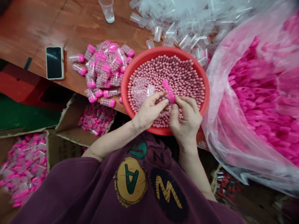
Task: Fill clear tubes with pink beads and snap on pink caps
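Over a red basin [123, 93] full of small pink balls [168, 67], my two hands meet. Between them is a bright pink cap [171, 97] with its flap [166, 84] sticking up. My right hand [186, 116] pinches the cap's edge with thumb and fingers. The fingers of my left hand [150, 109] are closed on a small clear tube just left of the cap; the fingers hide most of it. Several clear tubes [140, 88] lie on the balls at the basin's left side.
Left of the basin lies a pile of filled, pink-capped tubes [102, 68], then a phone [54, 63]. Clear tubes [157, 33] heap behind, near a plastic cup [107, 11]. A plastic bag [215, 102] of pink caps [261, 102] stands right. Cardboard boxes [63, 149] sit lower left.
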### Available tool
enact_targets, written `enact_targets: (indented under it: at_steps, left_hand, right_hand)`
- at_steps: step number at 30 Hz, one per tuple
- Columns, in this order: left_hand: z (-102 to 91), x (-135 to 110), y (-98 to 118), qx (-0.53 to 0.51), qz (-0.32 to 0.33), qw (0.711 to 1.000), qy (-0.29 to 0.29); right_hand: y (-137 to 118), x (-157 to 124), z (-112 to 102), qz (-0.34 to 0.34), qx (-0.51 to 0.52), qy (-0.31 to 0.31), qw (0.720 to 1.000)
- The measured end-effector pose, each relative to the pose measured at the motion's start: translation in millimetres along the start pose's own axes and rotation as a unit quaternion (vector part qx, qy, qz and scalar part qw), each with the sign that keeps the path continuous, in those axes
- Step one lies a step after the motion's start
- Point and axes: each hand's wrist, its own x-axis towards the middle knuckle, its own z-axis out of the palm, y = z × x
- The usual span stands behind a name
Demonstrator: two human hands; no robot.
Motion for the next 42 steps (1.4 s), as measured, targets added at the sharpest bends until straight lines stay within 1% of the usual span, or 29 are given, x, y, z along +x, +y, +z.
enact_targets:
  at_steps: [2, 3, 4, 5, 6, 7, 8, 10, 11, 12, 13, 14, 15, 17, 19, 20, 21, 22, 24, 26, 30, 32, 34, 36, 38, 40, 42]
  left_hand:
    - [-1.8, 1, 3, -0.004, -0.008, 1.0, 0.004]
    - [-3.0, 2, 4, -0.007, -0.008, 1.0, -0.003]
    - [-4.2, 2, 6, -0.009, -0.008, 1.0, -0.016]
    - [-5.3, 2, 7, -0.011, -0.01, 0.999, -0.036]
    - [-6.1, 2, 8, -0.007, -0.017, 0.998, -0.062]
    - [-6.6, 1, 9, 0.0, -0.029, 0.995, -0.092]
    - [-6.7, 1, 9, 0.011, -0.045, 0.991, -0.124]
    - [-5.8, 2, 9, 0.028, -0.077, 0.979, -0.184]
    - [-5.3, 2, 10, 0.029, -0.087, 0.975, -0.203]
    - [-4.8, 3, 10, 0.021, -0.092, 0.973, -0.209]
    - [-4.5, 4, 11, 0.008, -0.092, 0.975, -0.202]
    - [-4.4, 5, 13, -0.005, -0.088, 0.979, -0.185]
    - [-4.5, 6, 14, -0.015, -0.082, 0.983, -0.163]
    - [-4.7, 7, 16, -0.015, -0.077, 0.989, -0.123]
    - [-4.0, 8, 17, -0.003, -0.083, 0.992, -0.096]
    - [-3.3, 7, 17, -0.001, -0.088, 0.992, -0.087]
    - [-2.3, 7, 17, -0.003, -0.093, 0.992, -0.081]
    - [-1.2, 7, 17, -0.008, -0.098, 0.992, -0.078]
    - [0.6, 5, 16, -0.019, -0.102, 0.991, -0.079]
    - [1.5, 4, 17, -0.015, -0.103, 0.991, -0.09]
    - [1.4, 1, 17, 0.022, -0.083, 0.988, -0.127]
    - [0.6, 1, 14, 0.043, -0.06, 0.987, -0.145]
    - [-1.2, 2, 7, 0.082, -0.018, 0.985, -0.148]
    - [-4.3, 5, -2, 0.147, 0.044, 0.98, -0.13]
    - [-8.0, 9, -9, 0.213, 0.092, 0.966, -0.112]
    - [-10.9, 11, -13, 0.24, 0.105, 0.957, -0.121]
    - [-11.7, 11, -10, 0.216, 0.091, 0.959, -0.158]
  right_hand:
    - [2, -6, 1, -0.011, 0.017, 0.007, 1.0]
    - [5, -8, 0, -0.003, 0.04, 0.001, 0.999]
    - [8, -8, -1, 0.018, 0.071, -0.01, 0.997]
    - [11, -6, -2, 0.055, 0.11, -0.017, 0.992]
    - [15, -2, -2, 0.105, 0.157, -0.02, 0.982]
    - [18, 3, -2, 0.164, 0.215, -0.02, 0.963]
    - [20, 10, -2, 0.223, 0.277, -0.026, 0.934]
    - [19, 24, 1, 0.316, 0.379, -0.069, 0.867]
    - [17, 29, 2, 0.345, 0.41, -0.103, 0.838]
    - [14, 33, 3, 0.361, 0.425, -0.133, 0.82]
    - [12, 35, 3, 0.362, 0.429, -0.146, 0.815]
    - [10, 34, 3, 0.346, 0.428, -0.147, 0.822]
    - [9, 31, 3, 0.312, 0.422, -0.14, 0.84]
    - [13, 20, 2, 0.19, 0.38, -0.138, 0.895]
    - [22, 9, 1, 0.054, 0.282, -0.145, 0.947]
    - [26, 5, 1, 0.005, 0.223, -0.147, 0.964]
    - [30, 2, 1, -0.024, 0.165, -0.146, 0.975]
    - [33, 0, 1, -0.038, 0.113, -0.143, 0.982]
    - [35, 0, 1, -0.036, 0.031, -0.143, 0.989]
    - [34, 1, 2, -0.032, -0.023, -0.143, 0.989]
    - [31, 2, 1, -0.052, -0.064, -0.115, 0.99]
    - [32, 1, 0, -0.041, -0.091, -0.101, 0.99]
    - [36, 1, -1, -0.04, -0.115, -0.087, 0.989]
    - [41, 1, -2, -0.061, -0.118, -0.086, 0.987]
    - [45, 1, -2, -0.087, -0.099, -0.092, 0.987]
    - [47, 2, -1, -0.102, -0.073, -0.093, 0.988]
    - [46, 3, 0, -0.107, -0.047, -0.084, 0.99]
